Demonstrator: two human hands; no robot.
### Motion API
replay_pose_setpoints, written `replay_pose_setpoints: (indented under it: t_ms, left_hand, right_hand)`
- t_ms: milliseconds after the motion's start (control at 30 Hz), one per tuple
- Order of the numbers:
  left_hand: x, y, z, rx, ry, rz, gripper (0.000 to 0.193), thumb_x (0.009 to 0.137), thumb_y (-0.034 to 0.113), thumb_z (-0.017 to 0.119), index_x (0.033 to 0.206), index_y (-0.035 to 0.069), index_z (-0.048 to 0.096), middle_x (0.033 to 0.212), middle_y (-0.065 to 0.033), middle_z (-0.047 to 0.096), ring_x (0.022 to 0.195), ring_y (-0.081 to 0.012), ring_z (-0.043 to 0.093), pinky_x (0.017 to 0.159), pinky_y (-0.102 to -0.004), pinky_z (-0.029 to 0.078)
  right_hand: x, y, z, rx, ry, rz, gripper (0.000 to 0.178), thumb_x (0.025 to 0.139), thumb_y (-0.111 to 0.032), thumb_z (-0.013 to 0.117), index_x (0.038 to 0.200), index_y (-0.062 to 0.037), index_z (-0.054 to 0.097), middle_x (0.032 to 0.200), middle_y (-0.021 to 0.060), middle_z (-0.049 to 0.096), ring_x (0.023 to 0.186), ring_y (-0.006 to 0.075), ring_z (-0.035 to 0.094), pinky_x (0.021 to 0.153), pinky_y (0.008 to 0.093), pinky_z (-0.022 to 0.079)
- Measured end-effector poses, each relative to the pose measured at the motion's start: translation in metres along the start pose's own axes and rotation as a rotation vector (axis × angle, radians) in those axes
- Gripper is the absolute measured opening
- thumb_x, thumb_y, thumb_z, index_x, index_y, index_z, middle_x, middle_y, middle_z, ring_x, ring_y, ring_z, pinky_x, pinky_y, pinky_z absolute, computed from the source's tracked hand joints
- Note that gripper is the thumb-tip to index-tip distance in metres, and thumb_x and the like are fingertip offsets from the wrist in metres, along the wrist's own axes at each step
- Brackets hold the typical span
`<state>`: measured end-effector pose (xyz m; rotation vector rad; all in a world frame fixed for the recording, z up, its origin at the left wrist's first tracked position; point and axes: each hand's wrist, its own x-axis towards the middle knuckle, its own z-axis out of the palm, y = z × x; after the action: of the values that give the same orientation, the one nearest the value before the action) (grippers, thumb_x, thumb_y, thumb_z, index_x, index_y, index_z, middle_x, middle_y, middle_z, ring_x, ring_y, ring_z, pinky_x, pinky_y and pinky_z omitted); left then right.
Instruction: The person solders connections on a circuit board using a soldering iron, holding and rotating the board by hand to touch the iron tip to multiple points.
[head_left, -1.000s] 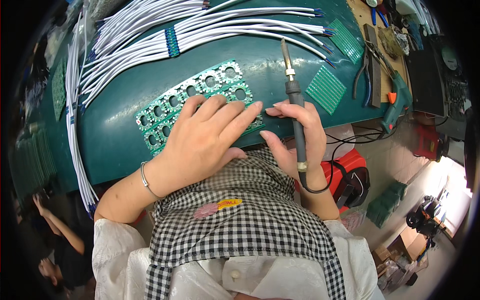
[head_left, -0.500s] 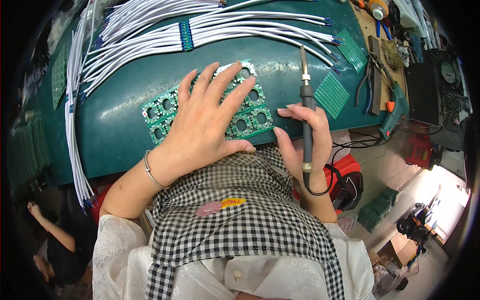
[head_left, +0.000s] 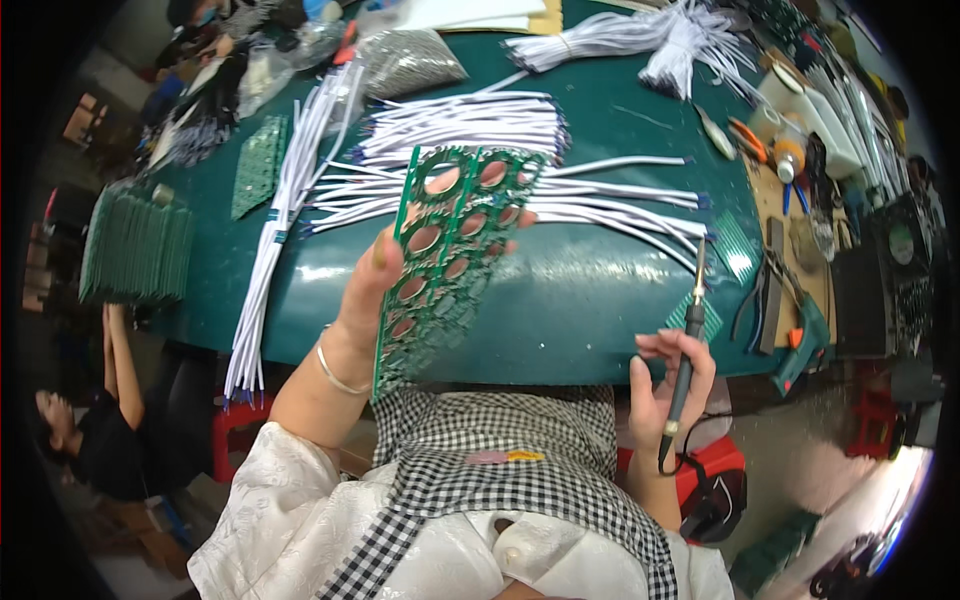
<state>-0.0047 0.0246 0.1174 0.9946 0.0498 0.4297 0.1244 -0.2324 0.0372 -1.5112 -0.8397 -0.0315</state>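
- Green table [head_left: 560, 345]: spans the scene in front of the person.
- White cables [head_left: 460, 130]: piled at far centre; a long tied bundle [head_left: 270, 260] runs far to near on the left.
- Stack of green boards [head_left: 135, 250]: left end.
- Circuit board panel [head_left: 437, 285]: rows of round holes; left of centre, tilted steeply, lifted off the table, in front of the cables.
- Left hand [head_left: 368, 285]: gripping panel, thumb on left edge, fingertips showing past right edge.
- Right hand [head_left: 652, 402]: near right, loosely curled around soldering iron, thumb and fingertips apart.
- Soldering iron [head_left: 683, 385]: slanted, tip pointing far.
- Glue gun [head_left: 803, 350]: green, orange trigger, right.
- Perforated boards [head_left: 738, 250]: two, just beside the iron's tip.
- Pliers [head_left: 750, 300]: between perforated boards and glue gun.
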Motion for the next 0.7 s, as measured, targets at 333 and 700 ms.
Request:
replay_pose_setpoints:
  t_ms: [333, 700]
  left_hand:
    - [0.0, 0.0, 0.005, -0.5, 0.052, -0.232, 0.098, 0.085, 0.082, 0.04, 0.152, 0.01, 0.034, 0.154, -0.0247, 0.032, 0.133, -0.0587, 0.037, 0.103, -0.066, 0.041]
    - [-0.008, 0.001, -0.004, -0.54, 0.167, -0.333, 0.092, 0.09, 0.074, 0.038, 0.151, 0.005, 0.034, 0.152, -0.0289, 0.033, 0.127, -0.061, 0.042, 0.095, -0.0673, 0.047]
  right_hand:
    - [-0.003, 0.002, 0.003, -0.086, -0.051, -0.049, 0.051, 0.074, 0.014, 0.069, 0.119, -0.001, 0.051, 0.106, 0.0169, 0.059, 0.088, 0.024, 0.068, 0.074, 0.0301, 0.057]
    - [0.0, 0.006, 0.005, -0.242, -0.055, -0.125, 0.045, 0.074, 0.012, 0.074, 0.112, -0.003, 0.056, 0.085, 0.0111, 0.07, 0.076, 0.0221, 0.065, 0.069, 0.0303, 0.052]
